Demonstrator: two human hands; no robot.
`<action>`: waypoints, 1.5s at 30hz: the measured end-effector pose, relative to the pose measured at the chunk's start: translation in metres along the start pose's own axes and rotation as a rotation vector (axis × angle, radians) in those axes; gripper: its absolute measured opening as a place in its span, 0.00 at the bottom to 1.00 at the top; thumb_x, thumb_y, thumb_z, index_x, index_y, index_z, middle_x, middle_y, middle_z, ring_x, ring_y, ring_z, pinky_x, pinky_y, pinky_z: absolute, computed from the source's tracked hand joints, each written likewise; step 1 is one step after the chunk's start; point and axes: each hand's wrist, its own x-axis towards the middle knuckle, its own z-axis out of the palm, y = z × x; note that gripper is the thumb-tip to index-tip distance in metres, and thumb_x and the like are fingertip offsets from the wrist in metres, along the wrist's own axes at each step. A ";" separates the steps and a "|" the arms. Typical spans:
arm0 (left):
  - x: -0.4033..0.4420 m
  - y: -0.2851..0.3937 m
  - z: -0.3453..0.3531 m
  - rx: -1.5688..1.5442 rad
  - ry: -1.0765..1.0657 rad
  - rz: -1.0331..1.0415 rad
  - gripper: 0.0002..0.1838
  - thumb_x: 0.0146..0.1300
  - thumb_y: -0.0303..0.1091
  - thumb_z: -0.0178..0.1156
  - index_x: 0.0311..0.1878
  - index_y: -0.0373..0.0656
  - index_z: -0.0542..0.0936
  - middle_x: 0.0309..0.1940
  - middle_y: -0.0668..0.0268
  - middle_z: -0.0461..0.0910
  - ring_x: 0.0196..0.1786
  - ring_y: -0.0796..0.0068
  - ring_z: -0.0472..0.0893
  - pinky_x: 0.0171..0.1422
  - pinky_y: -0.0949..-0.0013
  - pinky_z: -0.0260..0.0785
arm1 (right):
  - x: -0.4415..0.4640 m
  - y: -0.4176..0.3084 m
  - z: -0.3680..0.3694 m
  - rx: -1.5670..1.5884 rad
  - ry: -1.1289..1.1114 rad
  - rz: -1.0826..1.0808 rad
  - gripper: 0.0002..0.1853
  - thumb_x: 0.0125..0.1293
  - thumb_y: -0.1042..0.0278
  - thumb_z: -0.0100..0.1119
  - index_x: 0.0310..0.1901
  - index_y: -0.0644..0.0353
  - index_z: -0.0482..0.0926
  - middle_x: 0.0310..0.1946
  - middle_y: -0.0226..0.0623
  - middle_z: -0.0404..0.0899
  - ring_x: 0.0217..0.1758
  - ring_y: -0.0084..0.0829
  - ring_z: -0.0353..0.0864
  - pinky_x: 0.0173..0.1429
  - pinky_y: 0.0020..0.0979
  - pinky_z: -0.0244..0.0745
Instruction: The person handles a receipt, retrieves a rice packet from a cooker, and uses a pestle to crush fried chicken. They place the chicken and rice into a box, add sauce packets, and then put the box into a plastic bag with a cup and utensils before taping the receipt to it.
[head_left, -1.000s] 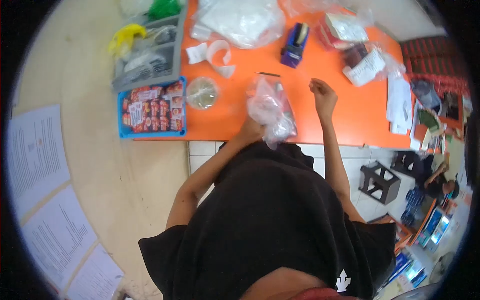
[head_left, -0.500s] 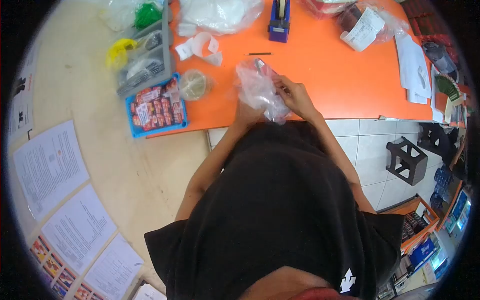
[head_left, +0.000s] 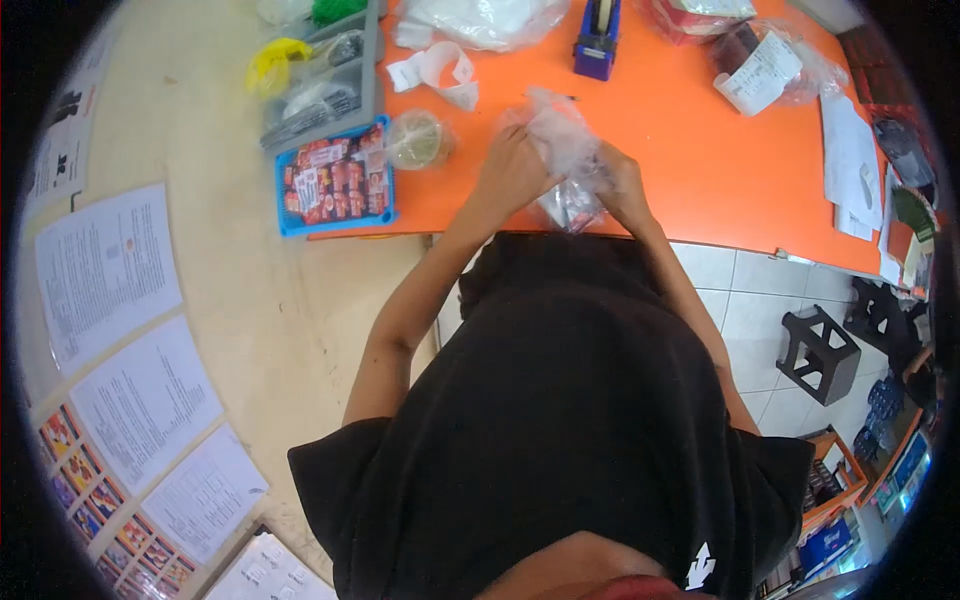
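Observation:
A clear plastic bag [head_left: 562, 140] is held between both hands over the front edge of the orange table [head_left: 680, 150]. My left hand [head_left: 513, 170] is closed on the bag's left side, and my right hand [head_left: 622, 188] grips its right side. In the lower part of the bag lies a small item [head_left: 572, 205] with some red and silver on it; its kind cannot be made out. The bag's upper part is crumpled and spreads away from me.
Left of my hands stand a roll of tape [head_left: 418, 140], a blue basket [head_left: 392, 205] of red packets and a grey tray [head_left: 372, 70]. A tape dispenser [head_left: 595, 60] and curled paper strip [head_left: 450, 75] lie farther back. Wrapped packages [head_left: 760, 75] sit at right; a stool [head_left: 820, 355] stands below.
The small item has gone from the bag's upper end to its lower end, near me. My left hand has moved up from below the bag to its left side.

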 end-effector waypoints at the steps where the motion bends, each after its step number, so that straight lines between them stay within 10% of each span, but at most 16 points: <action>1: 0.001 0.001 -0.001 -0.016 0.039 0.023 0.22 0.48 0.43 0.66 0.47 0.46 0.78 0.43 0.58 0.79 0.46 0.58 0.77 0.54 0.57 0.69 | -0.001 0.006 0.005 0.085 0.020 0.001 0.11 0.48 0.78 0.59 0.36 0.66 0.75 0.33 0.46 0.76 0.37 0.47 0.78 0.41 0.37 0.72; 9: 0.009 0.003 -0.006 -0.081 -0.043 -0.169 0.21 0.50 0.43 0.66 0.45 0.42 0.78 0.39 0.52 0.78 0.38 0.57 0.80 0.39 0.58 0.74 | 0.001 -0.006 0.006 0.005 -0.002 -0.041 0.14 0.51 0.78 0.59 0.42 0.63 0.76 0.34 0.43 0.77 0.37 0.41 0.78 0.42 0.34 0.74; 12: 0.015 -0.006 -0.028 -0.343 -0.645 -0.612 0.19 0.54 0.42 0.65 0.44 0.39 0.78 0.39 0.53 0.79 0.38 0.62 0.81 0.36 0.62 0.75 | 0.000 -0.024 0.012 0.140 0.069 -0.022 0.14 0.53 0.77 0.59 0.43 0.61 0.77 0.37 0.40 0.76 0.39 0.40 0.78 0.42 0.34 0.74; 14: -0.014 -0.023 0.010 -1.378 -0.161 -0.863 0.16 0.58 0.40 0.63 0.44 0.38 0.77 0.40 0.57 0.79 0.40 0.69 0.81 0.40 0.67 0.75 | -0.006 -0.035 0.013 0.224 0.160 -0.074 0.13 0.54 0.77 0.59 0.43 0.60 0.78 0.39 0.39 0.76 0.40 0.39 0.78 0.42 0.33 0.74; 17: -0.025 -0.016 0.019 -1.542 -0.077 -1.027 0.14 0.60 0.37 0.60 0.44 0.37 0.76 0.42 0.61 0.79 0.41 0.70 0.81 0.46 0.69 0.75 | -0.011 -0.034 0.018 -0.156 0.006 -0.317 0.12 0.54 0.76 0.59 0.43 0.58 0.79 0.41 0.36 0.76 0.43 0.38 0.77 0.43 0.33 0.74; 23: -0.033 0.001 0.020 -1.731 0.061 -1.078 0.16 0.60 0.34 0.59 0.46 0.32 0.74 0.43 0.57 0.78 0.43 0.67 0.81 0.51 0.67 0.75 | -0.006 -0.024 0.030 -0.181 -0.006 -0.369 0.10 0.58 0.74 0.58 0.42 0.58 0.79 0.39 0.33 0.77 0.43 0.33 0.77 0.46 0.32 0.72; 28: -0.033 0.013 0.011 -1.759 0.178 -1.023 0.16 0.59 0.32 0.60 0.45 0.31 0.73 0.43 0.55 0.78 0.43 0.63 0.81 0.50 0.64 0.76 | -0.002 -0.025 0.032 0.817 -0.109 0.244 0.10 0.67 0.72 0.51 0.48 0.61 0.71 0.35 0.33 0.76 0.39 0.21 0.74 0.43 0.23 0.67; 45: -0.040 0.018 0.022 -1.746 0.311 -1.004 0.14 0.59 0.30 0.60 0.45 0.32 0.73 0.42 0.55 0.78 0.44 0.62 0.81 0.52 0.62 0.75 | -0.003 -0.040 0.036 0.769 0.041 0.386 0.20 0.65 0.70 0.51 0.58 0.63 0.63 0.24 0.30 0.72 0.30 0.20 0.69 0.38 0.22 0.60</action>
